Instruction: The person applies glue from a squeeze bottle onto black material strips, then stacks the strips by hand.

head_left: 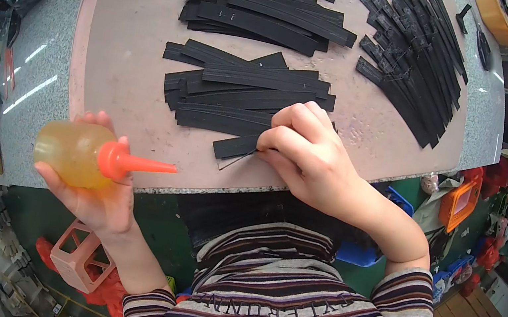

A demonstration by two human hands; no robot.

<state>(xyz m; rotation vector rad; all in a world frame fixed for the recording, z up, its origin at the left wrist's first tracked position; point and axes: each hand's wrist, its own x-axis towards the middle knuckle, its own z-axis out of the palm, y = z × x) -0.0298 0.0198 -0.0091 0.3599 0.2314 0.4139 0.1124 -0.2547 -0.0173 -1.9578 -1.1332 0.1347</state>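
Observation:
My left hand (105,204) is wrapped around a clear squeeze bottle (70,151) of yellowish liquid. The bottle lies on its side in the palm, and its long orange nozzle (139,164) points right. My right hand (312,155) is closed in a pinch on a short-looking black strip (234,146) near the table's front edge; the fingers cover the strip's right part. A thin pale line, perhaps a thread (237,160), runs beside the strip below my fingertips. Just behind lies a loose pile of flat black strips (245,93).
Further back is another stack of black strips (264,16). A fanned row of black strips with worked ends (417,65) lies at the right of the pinkish table (133,37). A pink stool (79,257) and an orange basket (459,205) stand below table level.

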